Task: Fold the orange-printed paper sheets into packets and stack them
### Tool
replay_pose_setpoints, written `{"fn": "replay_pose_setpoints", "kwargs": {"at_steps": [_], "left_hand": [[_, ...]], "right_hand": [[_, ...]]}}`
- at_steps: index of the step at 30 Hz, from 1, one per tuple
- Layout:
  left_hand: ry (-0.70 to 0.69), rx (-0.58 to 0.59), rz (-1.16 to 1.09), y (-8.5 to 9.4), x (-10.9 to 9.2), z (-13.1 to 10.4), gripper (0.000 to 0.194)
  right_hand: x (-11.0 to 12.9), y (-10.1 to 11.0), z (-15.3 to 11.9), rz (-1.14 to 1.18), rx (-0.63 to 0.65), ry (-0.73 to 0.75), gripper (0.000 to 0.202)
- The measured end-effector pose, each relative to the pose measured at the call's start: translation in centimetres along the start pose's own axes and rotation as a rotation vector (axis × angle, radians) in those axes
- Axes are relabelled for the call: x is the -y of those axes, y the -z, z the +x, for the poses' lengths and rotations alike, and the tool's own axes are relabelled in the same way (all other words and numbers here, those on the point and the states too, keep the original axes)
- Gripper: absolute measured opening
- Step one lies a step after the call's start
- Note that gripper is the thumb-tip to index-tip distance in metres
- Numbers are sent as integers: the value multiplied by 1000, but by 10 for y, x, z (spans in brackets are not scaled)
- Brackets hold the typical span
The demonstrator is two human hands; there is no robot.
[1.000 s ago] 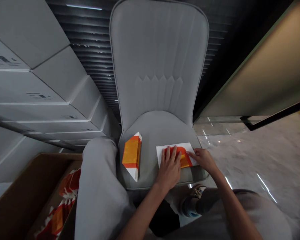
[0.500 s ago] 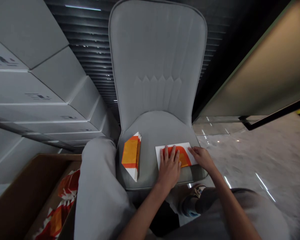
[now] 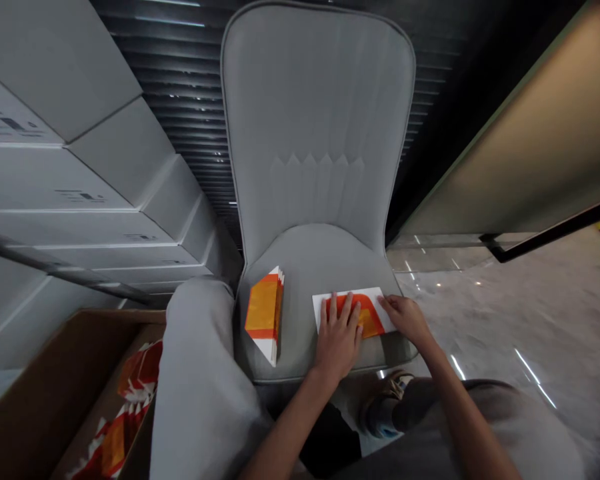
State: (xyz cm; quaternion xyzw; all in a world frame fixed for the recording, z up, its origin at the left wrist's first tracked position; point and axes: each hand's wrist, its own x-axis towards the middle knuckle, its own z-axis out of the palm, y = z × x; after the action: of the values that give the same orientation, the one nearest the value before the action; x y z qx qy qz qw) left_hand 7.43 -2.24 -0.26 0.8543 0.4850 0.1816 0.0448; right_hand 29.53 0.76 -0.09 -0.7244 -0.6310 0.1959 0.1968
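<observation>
A white paper sheet [image 3: 371,319] with a red-orange and yellow print lies on the grey chair seat, near its front right. My left hand [image 3: 339,340] rests flat on it, fingers spread and pressing the paper down. At the sheet's right edge my right hand [image 3: 407,317] is closed, thumb and fingertips pinching the corner. To the left on the seat stands a stack of folded papers [image 3: 264,310] in orange and white with slanted ends, apart from both hands.
The grey chair [image 3: 320,120] faces me, its backrest upright. Down at the left is an open cardboard box [image 3: 40,393] holding several folded orange-and-white papers [image 3: 125,413]. White boxes [image 3: 95,177] are piled beyond it. A dark-framed panel [image 3: 510,147] stands at the right above the shiny floor.
The view has shifted very slightly. Both hands keep the same places on the sheet, and the stack has not moved on the seat.
</observation>
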Motion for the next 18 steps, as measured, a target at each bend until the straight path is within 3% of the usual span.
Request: {"fn": "replay_pose_setpoints", "kwargs": {"at_steps": [9,12,15,18], "left_hand": [[-11,-7,11,5,3,2,52],[-7,-5,24,4,2,3,52],[-16,-1,36,3,2,2,54],[-37,1,44,5,3,2,56]], "right_hand": [[4,-1,-3,-75,-35,-20,46],[15,3,-10,-222,-153,1,33],[28,1,-22,-474,-265,213,37],[33,-15,-39,-552,-224,461,58]]}}
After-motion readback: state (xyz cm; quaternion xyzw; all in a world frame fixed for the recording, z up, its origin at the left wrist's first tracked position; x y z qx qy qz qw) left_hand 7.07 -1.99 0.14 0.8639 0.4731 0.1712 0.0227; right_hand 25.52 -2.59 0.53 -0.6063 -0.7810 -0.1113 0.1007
